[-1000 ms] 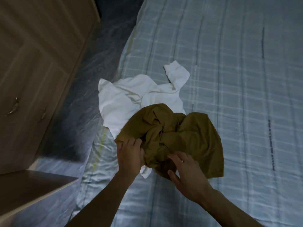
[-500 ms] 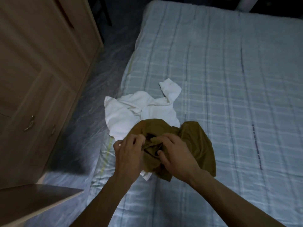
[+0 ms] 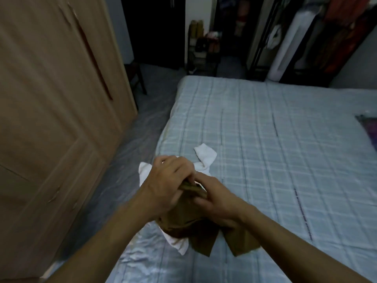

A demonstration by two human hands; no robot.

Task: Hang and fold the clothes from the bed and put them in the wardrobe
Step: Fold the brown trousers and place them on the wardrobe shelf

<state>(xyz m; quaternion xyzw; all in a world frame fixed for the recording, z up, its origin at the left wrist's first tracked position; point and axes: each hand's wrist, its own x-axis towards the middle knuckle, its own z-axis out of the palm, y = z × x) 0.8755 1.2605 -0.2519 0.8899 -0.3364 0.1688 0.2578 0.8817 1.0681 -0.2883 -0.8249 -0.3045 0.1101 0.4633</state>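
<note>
An olive-brown garment (image 3: 202,231) hangs bunched in front of me above the bed's near left corner. My left hand (image 3: 169,184) and my right hand (image 3: 216,199) both grip its top edge close together, fingers curled round the cloth. Beneath and behind it a white garment (image 3: 205,158) lies crumpled on the light blue checked bed (image 3: 285,150); my hands and the brown cloth hide most of it. The wooden wardrobe (image 3: 51,99) stands to the left with its doors closed.
A narrow strip of grey floor (image 3: 142,129) runs between wardrobe and bed. A dark stool (image 3: 136,76) stands at the wardrobe's far end. Beyond the bed's foot are a dark doorway, a small cluttered rack (image 3: 206,48) and hanging clothes (image 3: 336,33). Something dark lies at the bed's right edge (image 3: 369,127).
Both hands gathered the brown garment and lifted it off the bed, coming together at its top edge. My head has tilted up, bringing the far end of the room into view.
</note>
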